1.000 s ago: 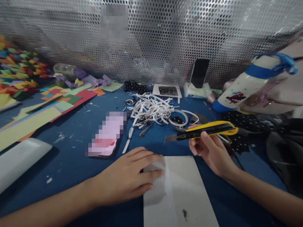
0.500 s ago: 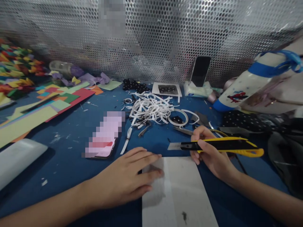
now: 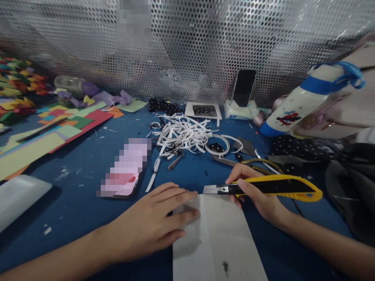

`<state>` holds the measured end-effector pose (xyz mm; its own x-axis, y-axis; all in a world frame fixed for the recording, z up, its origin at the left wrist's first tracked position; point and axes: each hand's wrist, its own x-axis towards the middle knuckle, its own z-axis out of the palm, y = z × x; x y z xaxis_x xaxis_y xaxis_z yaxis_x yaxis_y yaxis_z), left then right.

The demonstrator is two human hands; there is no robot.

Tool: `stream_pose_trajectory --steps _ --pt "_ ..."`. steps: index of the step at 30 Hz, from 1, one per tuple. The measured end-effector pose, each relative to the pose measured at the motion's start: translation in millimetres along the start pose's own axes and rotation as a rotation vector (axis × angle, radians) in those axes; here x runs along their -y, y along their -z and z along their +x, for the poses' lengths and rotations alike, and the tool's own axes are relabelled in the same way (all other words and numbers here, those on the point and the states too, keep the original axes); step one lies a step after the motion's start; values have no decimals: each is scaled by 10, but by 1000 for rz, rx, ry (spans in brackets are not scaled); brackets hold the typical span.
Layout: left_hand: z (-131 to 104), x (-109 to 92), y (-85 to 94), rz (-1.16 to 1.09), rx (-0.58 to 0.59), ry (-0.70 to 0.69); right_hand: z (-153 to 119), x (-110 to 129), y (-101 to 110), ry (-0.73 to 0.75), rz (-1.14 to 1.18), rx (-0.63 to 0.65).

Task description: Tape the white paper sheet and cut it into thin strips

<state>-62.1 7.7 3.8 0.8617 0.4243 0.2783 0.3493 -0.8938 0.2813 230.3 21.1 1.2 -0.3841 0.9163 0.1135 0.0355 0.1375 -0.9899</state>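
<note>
My left hand (image 3: 158, 218) lies spread with its fingertips on the left part of a pale grey board (image 3: 225, 238) with a dark smudge. A lighter strip runs lengthwise along that board. My right hand (image 3: 252, 191) grips a yellow and black box cutter (image 3: 272, 188), its blade out and pointing left at the board's far edge. Whether the blade touches the board I cannot tell. Beyond both hands lies a tangled heap of white strips (image 3: 184, 134), with a white ring (image 3: 218, 145) at its right. Scissors (image 3: 258, 164) lie just past my right hand.
A phone (image 3: 127, 168) lies left of the board. Coloured paper sheets (image 3: 58, 128) cover the far left. A second phone (image 3: 243, 88) leans upright at the back, near a blue and white bottle (image 3: 304, 101). Dark dotted fabric (image 3: 299, 150) lies at the right.
My right hand has lowered the box cutter slightly and turned it, bringing the blade down to the board's far edge. My left hand stays spread on the board.
</note>
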Motion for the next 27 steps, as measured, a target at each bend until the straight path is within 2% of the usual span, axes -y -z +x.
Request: stream_pose_trajectory --steps 27 --pt "-7 4 0 13 43 -9 32 -28 -10 -5 123 20"
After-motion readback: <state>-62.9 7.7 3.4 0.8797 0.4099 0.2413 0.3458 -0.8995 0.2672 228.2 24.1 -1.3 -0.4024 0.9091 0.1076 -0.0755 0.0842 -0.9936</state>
